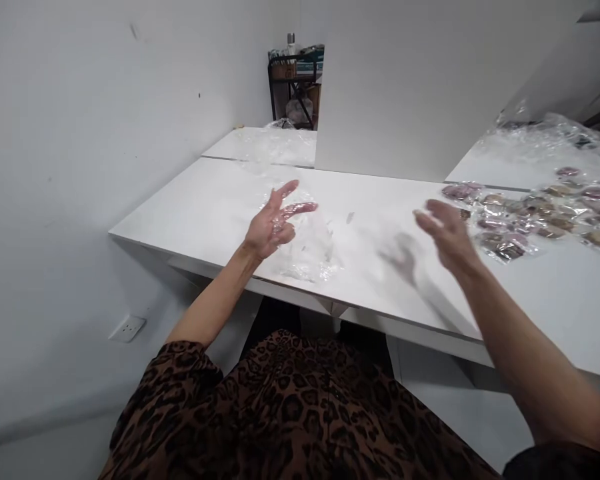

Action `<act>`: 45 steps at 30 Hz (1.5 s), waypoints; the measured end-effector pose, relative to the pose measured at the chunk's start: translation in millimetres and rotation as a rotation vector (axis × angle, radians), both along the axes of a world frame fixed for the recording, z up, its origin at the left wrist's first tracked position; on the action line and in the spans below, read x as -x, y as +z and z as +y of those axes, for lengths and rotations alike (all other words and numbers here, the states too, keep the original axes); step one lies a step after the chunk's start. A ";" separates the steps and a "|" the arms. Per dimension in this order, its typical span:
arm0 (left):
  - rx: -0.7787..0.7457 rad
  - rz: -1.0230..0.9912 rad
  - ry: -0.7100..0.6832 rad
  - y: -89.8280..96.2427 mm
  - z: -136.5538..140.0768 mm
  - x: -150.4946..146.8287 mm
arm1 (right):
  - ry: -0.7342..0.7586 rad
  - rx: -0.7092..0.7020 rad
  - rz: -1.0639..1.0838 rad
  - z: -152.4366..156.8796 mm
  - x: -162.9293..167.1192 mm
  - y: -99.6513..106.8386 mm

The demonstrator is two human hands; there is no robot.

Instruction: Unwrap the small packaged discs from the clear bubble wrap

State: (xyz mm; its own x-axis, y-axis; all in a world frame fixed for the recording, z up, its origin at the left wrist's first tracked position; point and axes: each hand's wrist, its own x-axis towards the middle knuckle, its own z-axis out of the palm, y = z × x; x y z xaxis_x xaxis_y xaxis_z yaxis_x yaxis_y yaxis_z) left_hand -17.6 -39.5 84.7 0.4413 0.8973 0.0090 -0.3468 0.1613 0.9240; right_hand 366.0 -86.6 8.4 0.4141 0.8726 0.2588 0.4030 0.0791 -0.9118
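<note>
My left hand [271, 228] is above the white table, left of centre, two fingers stretched out and the others curled in. Thin clear plastic film [277, 224] glints across its palm and curled fingers. Under and beside it on the table lies a crumpled sheet or bag of clear plastic [310, 257]. My right hand [446, 233] is raised over the table at the right, slightly blurred, fingers half bent and apart with nothing visible in them. Just right of it lie several clear plastic packets [523, 217] holding round pinkish and tan pieces.
The white table [180, 200] runs along a white wall panel [385, 87]. More loose clear plastic [550, 143] is heaped at the back right. A dark shelf rack [295, 80] with goods stands behind the gap. A wall socket [127, 329] is low on the left.
</note>
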 end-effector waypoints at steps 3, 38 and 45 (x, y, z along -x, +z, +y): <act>-0.034 0.013 -0.276 3.2 -11.3 -26.3 | 0.428 0.043 0.332 3.9 82.8 8.6; 0.002 0.712 0.141 -27.8 23.0 122.5 | 0.281 0.179 0.443 -24.0 51.4 9.4; -0.371 0.853 0.345 -42.5 51.6 49.9 | 0.310 0.316 0.366 -55.0 55.4 -14.4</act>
State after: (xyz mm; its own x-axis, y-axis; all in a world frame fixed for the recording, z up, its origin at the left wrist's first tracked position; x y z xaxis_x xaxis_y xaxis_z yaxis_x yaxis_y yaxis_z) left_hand -67.6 12.1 42.2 0.1460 0.9824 0.1162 0.4843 -0.1734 0.8575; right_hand 310.6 -141.6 -6.0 0.1398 0.9793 -0.1465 0.0582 -0.1558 -0.9861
